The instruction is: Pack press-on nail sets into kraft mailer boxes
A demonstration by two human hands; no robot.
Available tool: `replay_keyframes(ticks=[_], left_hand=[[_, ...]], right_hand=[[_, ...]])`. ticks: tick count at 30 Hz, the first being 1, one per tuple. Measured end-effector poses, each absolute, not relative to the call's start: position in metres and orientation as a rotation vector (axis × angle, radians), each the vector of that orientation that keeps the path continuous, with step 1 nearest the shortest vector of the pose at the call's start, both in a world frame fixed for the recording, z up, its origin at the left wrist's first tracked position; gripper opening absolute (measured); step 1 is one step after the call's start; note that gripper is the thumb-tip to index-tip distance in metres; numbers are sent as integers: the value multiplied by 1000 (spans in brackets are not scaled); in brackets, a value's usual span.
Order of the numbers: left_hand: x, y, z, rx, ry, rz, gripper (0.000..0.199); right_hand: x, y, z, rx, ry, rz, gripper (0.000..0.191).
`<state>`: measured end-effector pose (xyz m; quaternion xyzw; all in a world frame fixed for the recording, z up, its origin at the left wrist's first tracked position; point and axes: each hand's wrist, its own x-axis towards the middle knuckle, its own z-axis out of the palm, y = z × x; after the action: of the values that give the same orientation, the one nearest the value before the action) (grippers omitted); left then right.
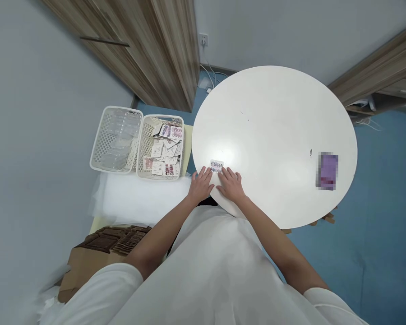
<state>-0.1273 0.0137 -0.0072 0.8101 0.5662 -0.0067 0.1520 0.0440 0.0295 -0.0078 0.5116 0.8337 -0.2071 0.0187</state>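
A small white card (pixel 217 166) with two rows of shiny, rounded purple and silvery pieces lies flat near the edge of a white oval table (pixel 274 117). My left hand (pixel 199 186) rests palm down on the tabletop with its fingers stretched out, its fingertips at the card's lower left side. On the other side, my right hand (pixel 231 185) lies with spread fingers, the tips at or just beside the card's lower right corner. Neither hand grips the card. Whether the fingertips press on it is too small to tell.
Left of the table, a white basket (pixel 140 155) holds many similar cards. Beside it, another white basket (pixel 96 153) contains clear plastic packs. White sheets (pixel 135 198) and a cardboard box (pixel 84 266) are nearer me. A blurred purple item (pixel 328 171) lies on the table's right.
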Motion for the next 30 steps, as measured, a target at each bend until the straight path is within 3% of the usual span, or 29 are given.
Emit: replay_keyframes(ticks=[20, 30], left_hand=[[-122, 12, -9, 2194, 1671, 20, 49], [-95, -48, 10, 2121, 1931, 42, 46]], right_hand=[[49, 36, -8, 1495, 2603, -714, 54], [78, 11, -2, 1333, 2732, -707, 52]])
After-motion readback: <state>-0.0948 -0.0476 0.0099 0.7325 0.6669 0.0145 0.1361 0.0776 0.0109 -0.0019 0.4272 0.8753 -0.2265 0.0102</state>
